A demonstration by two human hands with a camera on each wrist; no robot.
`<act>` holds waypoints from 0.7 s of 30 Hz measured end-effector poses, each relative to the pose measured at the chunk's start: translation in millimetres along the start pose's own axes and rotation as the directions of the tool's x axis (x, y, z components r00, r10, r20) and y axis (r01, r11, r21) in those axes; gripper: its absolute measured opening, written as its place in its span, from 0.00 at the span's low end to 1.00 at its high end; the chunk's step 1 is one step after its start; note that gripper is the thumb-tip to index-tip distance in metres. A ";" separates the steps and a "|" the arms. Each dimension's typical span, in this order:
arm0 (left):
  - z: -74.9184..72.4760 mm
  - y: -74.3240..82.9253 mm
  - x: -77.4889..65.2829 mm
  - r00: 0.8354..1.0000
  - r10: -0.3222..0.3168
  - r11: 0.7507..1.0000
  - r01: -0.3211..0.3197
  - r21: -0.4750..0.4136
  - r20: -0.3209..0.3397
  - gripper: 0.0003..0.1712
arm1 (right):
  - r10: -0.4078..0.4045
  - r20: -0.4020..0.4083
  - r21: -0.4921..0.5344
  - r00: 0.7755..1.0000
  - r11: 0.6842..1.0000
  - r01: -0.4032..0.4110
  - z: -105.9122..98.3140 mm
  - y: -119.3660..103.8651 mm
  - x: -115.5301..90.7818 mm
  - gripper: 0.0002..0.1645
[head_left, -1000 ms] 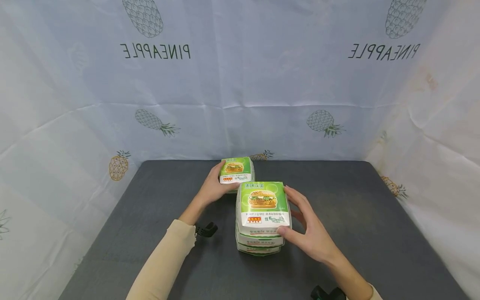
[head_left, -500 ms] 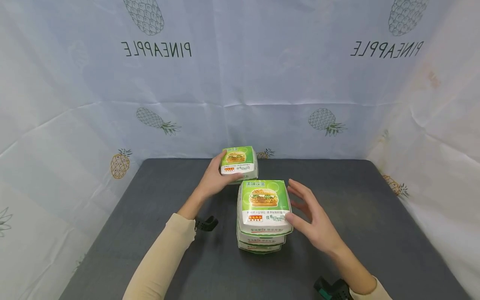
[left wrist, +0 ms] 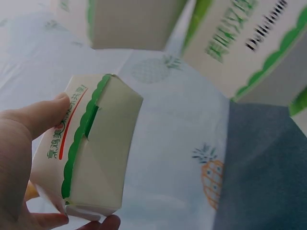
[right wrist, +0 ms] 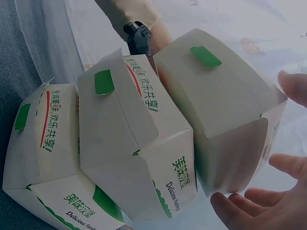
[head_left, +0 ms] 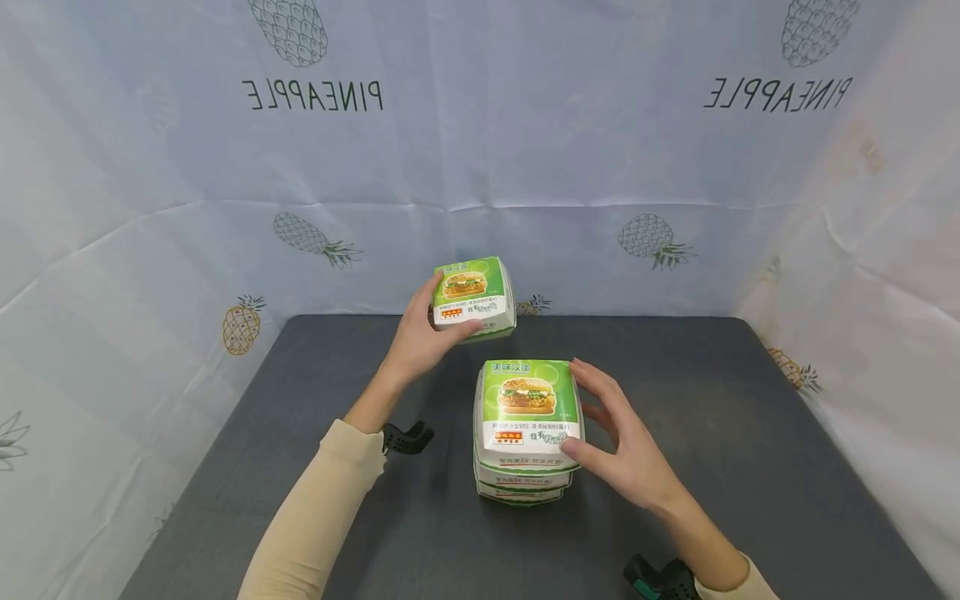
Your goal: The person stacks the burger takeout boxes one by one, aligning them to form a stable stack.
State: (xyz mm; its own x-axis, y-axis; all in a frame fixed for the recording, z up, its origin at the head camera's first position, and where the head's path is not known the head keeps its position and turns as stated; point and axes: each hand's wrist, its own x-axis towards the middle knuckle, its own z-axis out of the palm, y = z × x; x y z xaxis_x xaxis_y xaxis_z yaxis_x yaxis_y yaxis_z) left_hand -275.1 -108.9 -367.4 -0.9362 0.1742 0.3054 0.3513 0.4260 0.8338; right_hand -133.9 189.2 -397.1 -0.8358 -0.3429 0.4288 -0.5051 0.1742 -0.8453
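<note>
My left hand [head_left: 420, 337] grips a green-and-white cardboard burger box [head_left: 468, 292], thumb along the near side and fingers at the far left. That box is raised over the back of the table and slightly tilted; in the left wrist view, its closed flap with a scalloped green edge shows. Nearer to me, three similar boxes stand in an uneven stack, the top box [head_left: 528, 400] bearing a burger picture. My right hand [head_left: 630, 458] is spread at the right side of this top box, its thumb tip at the front edge. Below it show the middle box [right wrist: 139, 129] and the bottom box [right wrist: 48, 143].
The dark grey table [head_left: 712, 450] reaches back to a pale cloth [head_left: 480, 150] printed with pineapples, which hangs behind and along both sides. Black straps [head_left: 408, 437] sit at both wrists.
My left hand has lifted its burger box up off the table at the back, moving it slightly left. My right hand shifted a little away from the stack, then back towards the top box.
</note>
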 end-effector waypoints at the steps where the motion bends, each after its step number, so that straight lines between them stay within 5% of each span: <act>1: -1.6 2.1 -0.3 1.000 0.008 1.000 -0.008 -0.008 -0.005 0.59 | -0.001 0.000 -0.005 1.000 1.000 0.001 0.1 0.2 0.1 0.50; 11: -19.6 28.8 -7.9 0.998 0.056 0.992 -0.059 -0.109 -0.026 0.57 | 0.013 0.009 -0.024 1.000 1.000 -0.013 0.2 -0.4 -1.0 0.52; 21: -29.1 54.6 -24.1 0.991 0.135 0.986 -0.136 -0.095 -0.024 0.56 | -0.002 0.016 -0.018 1.000 1.000 0.003 -0.3 -0.8 -0.7 0.53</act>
State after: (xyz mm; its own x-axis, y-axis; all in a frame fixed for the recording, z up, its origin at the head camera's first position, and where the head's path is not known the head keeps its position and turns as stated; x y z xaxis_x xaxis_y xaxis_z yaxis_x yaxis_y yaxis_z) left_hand -233.8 -115.7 -315.9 -0.8804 0.2087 0.4258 0.4725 0.3122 0.8241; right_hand -133.0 189.5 -396.7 -0.8311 -0.3579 0.4257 -0.5112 0.1899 -0.8382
